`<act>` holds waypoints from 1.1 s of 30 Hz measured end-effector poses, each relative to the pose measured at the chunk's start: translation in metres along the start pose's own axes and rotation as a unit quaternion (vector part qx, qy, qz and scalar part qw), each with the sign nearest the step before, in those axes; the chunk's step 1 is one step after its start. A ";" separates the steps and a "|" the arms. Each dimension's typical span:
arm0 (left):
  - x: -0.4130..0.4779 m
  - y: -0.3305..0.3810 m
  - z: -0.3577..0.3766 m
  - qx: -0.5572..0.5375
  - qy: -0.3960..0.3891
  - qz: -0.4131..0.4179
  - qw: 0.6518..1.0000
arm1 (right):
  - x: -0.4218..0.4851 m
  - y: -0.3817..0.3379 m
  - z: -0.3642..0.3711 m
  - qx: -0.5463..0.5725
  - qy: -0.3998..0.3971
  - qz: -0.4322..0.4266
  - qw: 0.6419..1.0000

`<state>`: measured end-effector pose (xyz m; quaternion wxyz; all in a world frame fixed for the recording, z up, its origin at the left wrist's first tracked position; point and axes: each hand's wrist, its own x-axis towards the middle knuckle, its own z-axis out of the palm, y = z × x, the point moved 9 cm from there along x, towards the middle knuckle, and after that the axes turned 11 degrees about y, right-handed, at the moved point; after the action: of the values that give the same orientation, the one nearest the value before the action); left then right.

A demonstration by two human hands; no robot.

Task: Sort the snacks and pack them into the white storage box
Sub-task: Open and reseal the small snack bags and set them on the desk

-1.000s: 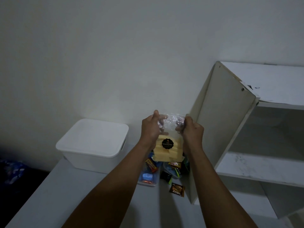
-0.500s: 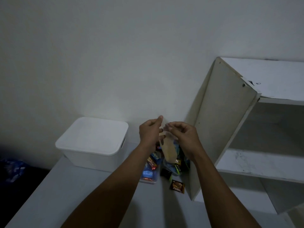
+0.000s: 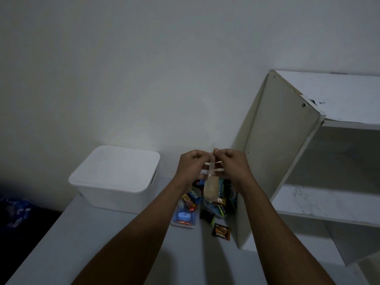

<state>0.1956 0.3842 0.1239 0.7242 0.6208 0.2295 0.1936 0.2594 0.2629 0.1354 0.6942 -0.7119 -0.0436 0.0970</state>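
- Holding a clear bag (image 3: 210, 190) of pale yellow snack above the worktop (image 3: 86, 243), both hands meet at its top. The bag hangs edge-on to the camera, off the surface.
- The left hand (image 3: 192, 168) has its fingers curled and pinches the upper part of the bag from the left.
- The right hand (image 3: 233, 167) pinches the same upper part from the right, fingers curled in tight at the neck of the plastic.
- The white storage box (image 3: 111, 199) stands at the back left corner of the worktop, close to the wall, with its lid (image 3: 115, 167) on.
- A heap of wrapped snacks (image 3: 221, 204) lies toward the back right of the worktop, beneath the held bag and just beside the side panel of a white shelf unit (image 3: 273, 151).
- On the left of the heap, a shallow clear tray (image 3: 183, 224) holds blue and orange wrappers.
- One small black packet (image 3: 207, 215) lies just in front of the heap.
- A brown packet (image 3: 221, 232) lies alone, a little nearer the front edge and close to the foot of the shelf panel.
- Something dark blue (image 3: 14, 210) shows beyond the left edge of the worktop, too dim to identify.
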 end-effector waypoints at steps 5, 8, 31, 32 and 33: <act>0.001 0.001 -0.002 0.006 -0.005 0.001 1.000 | -0.003 0.001 0.004 -0.014 -0.033 0.006 0.999; 0.005 -0.002 -0.004 -0.013 0.006 -0.012 1.000 | -0.005 0.000 0.006 -0.022 -0.039 0.000 0.999; 0.008 -0.007 -0.005 0.033 0.005 0.042 0.999 | 0.005 -0.008 -0.006 -0.010 0.056 -0.067 0.996; 0.008 -0.008 -0.004 0.025 0.005 0.036 0.999 | 0.006 -0.007 -0.007 -0.004 0.059 -0.065 0.996; 0.007 -0.008 -0.005 0.015 0.009 0.031 0.999 | 0.006 -0.005 -0.007 -0.003 0.052 -0.064 0.997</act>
<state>0.1991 0.3908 0.1146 0.7064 0.6367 0.2197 0.2177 0.2667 0.2575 0.1400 0.6982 -0.7137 -0.0536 0.0152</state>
